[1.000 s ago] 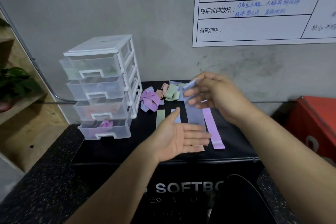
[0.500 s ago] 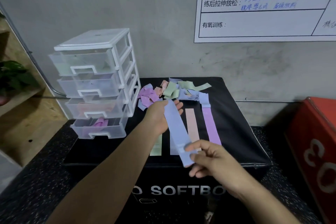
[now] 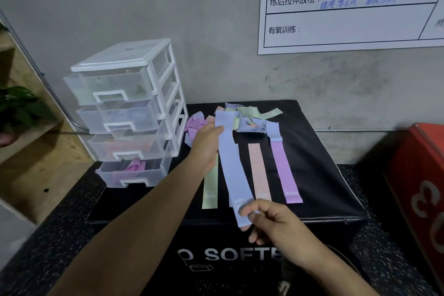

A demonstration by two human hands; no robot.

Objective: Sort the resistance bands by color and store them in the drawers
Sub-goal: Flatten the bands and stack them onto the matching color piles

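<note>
Ideally the flat periwinkle-blue elastic band (image 3: 231,168), gripped at its far end by the left hand (image 3: 209,142) and pinched near by the right hand (image 3: 271,221) over the black padded box (image 3: 324,175), goes down taut, probably onto a half-hidden blue twin (image 3: 230,202).

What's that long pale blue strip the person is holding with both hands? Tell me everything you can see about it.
The pale blue band is a long, flat, smooth strip, seemingly thin rubber, with faint print towards its near end. It is drawn out nearly straight. The left hand holds its far end, and the right hand pinches its near end. It hangs over the top of the black box.
</note>
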